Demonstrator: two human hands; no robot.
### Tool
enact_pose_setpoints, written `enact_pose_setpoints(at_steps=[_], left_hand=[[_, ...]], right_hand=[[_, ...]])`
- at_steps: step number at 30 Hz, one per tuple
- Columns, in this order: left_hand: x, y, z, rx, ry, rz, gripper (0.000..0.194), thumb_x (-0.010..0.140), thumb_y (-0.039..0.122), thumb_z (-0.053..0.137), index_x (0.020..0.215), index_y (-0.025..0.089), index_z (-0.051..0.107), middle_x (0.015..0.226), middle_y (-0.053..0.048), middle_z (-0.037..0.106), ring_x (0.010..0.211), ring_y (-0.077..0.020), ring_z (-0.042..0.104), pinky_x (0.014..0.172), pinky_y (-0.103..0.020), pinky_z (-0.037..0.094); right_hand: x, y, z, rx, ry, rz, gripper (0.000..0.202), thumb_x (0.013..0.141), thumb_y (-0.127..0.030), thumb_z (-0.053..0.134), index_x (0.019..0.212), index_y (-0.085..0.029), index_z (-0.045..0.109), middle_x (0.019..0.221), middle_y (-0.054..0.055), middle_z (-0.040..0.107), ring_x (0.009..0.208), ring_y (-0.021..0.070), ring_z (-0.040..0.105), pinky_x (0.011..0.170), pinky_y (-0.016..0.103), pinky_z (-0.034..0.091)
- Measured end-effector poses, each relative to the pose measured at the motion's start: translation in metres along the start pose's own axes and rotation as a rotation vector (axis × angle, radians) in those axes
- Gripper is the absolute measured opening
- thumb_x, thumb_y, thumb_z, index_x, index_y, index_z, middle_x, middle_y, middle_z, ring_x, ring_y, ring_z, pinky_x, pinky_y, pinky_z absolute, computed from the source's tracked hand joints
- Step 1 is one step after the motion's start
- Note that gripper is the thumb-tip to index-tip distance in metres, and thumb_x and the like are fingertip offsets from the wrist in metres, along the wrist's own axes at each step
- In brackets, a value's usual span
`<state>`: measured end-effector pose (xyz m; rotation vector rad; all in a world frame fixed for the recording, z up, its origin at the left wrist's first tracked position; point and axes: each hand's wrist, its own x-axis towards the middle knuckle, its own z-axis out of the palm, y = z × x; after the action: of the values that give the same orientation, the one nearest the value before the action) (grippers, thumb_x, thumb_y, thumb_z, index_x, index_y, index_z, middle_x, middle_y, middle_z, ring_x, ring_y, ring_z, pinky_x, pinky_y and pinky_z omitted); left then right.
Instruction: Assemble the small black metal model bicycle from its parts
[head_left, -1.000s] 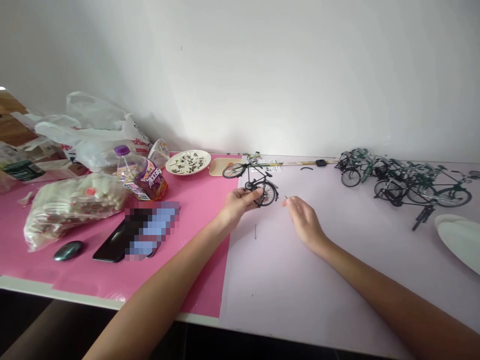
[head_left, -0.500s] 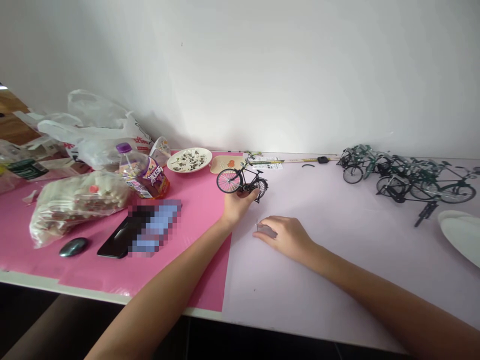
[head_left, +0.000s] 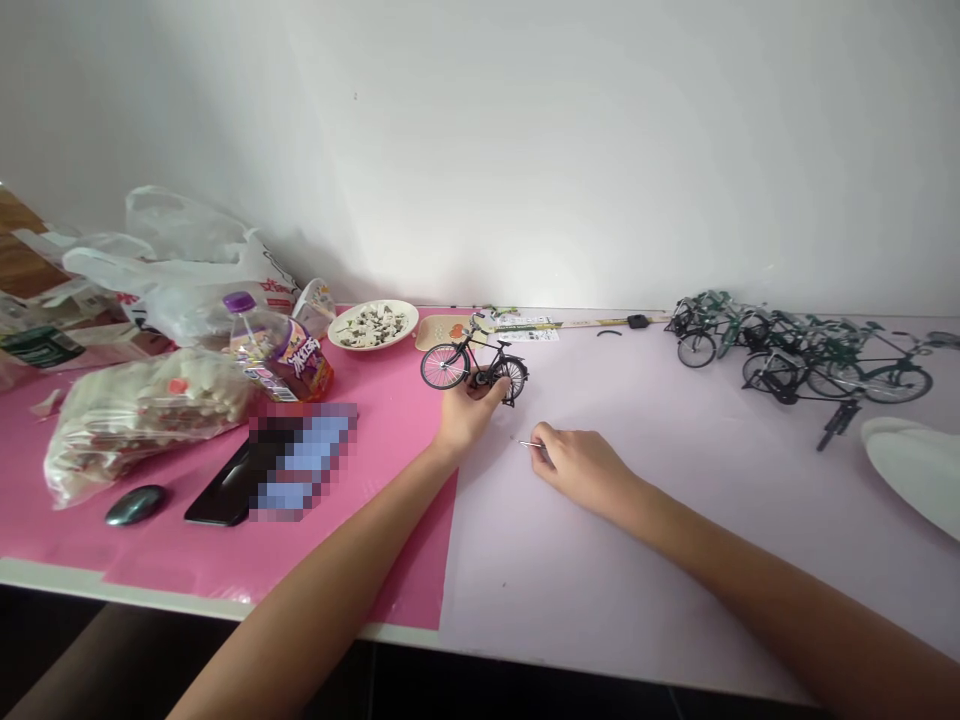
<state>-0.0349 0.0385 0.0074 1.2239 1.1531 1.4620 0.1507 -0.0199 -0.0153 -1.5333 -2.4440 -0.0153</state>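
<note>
A black miniature bicycle (head_left: 487, 362) is held up by my left hand (head_left: 466, 412), whose fingers and thumb close around its lower rear part near the pedals. Its front wheel points left. Lower and to the right, my right hand (head_left: 574, 462) pinches a thin silver tool (head_left: 527, 443). The tool's tip points left, close to the lilac tabletop, beside a tiny speck. Most of the tool is hidden in my fingers, so its exact kind does not show.
Several miniature bicycles (head_left: 795, 350) stand clustered at right, near a white plate (head_left: 911, 465). A plate of small parts (head_left: 373, 325), a beige tray (head_left: 435, 333) and a ruler-like strip (head_left: 577, 325) lie behind. Leftward are a drink bottle (head_left: 277, 350), stuffed bag (head_left: 150, 415), phone (head_left: 232, 480) and mouse (head_left: 136, 505).
The thin tool in my right hand has swung from upright to nearly level, its tip now pointing left. My right fingers have curled closer together. My left hand keeps holding the bicycle.
</note>
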Motion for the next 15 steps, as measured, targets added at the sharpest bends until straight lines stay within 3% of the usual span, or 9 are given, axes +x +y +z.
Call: enact_pose_setpoints(at_steps=[4,7,12,15], left_hand=[[0.0,-0.002,0.0,-0.055,-0.014,-0.08,0.045,0.065,0.042,0.091,0.096,0.015,0.071,0.096,-0.008,0.077,0.093,-0.0242,0.072,0.092,-0.04,0.058],[-0.002,-0.004,0.0,-0.082,-0.037,-0.163,0.043,0.065,0.043,0.092,0.089,0.014,0.071,0.09,-0.008,0.076,0.087,-0.0229,0.071,0.094,-0.043,0.057],[-0.005,-0.005,0.0,-0.067,-0.03,-0.169,0.039,0.067,0.04,0.09,0.092,0.015,0.072,0.098,-0.008,0.077,0.094,-0.0248,0.072,0.097,-0.043,0.056],[-0.007,-0.002,-0.001,0.015,-0.047,-0.123,0.037,0.071,0.041,0.087,0.095,0.017,0.073,0.102,-0.009,0.078,0.099,-0.0263,0.072,0.096,-0.042,0.055]], right_hand=[[-0.009,-0.002,-0.007,-0.07,-0.06,0.037,0.011,0.093,-0.026,0.057,0.083,-0.022,0.058,0.054,-0.002,0.054,0.04,0.0126,0.027,0.051,0.033,0.014],[-0.012,-0.002,-0.013,0.015,-0.109,0.075,0.01,0.091,-0.025,0.058,0.082,-0.022,0.058,0.055,-0.002,0.052,0.043,0.0127,0.03,0.052,0.032,0.016],[-0.003,0.013,-0.024,0.633,-0.176,0.128,0.016,0.095,-0.037,0.057,0.089,-0.022,0.059,0.074,-0.001,0.061,0.061,0.0137,0.05,0.059,0.027,0.035],[0.005,0.024,-0.023,1.031,-0.124,0.199,0.034,0.096,-0.056,0.058,0.093,-0.021,0.059,0.07,-0.004,0.053,0.057,0.0114,0.042,0.054,0.026,0.033]])
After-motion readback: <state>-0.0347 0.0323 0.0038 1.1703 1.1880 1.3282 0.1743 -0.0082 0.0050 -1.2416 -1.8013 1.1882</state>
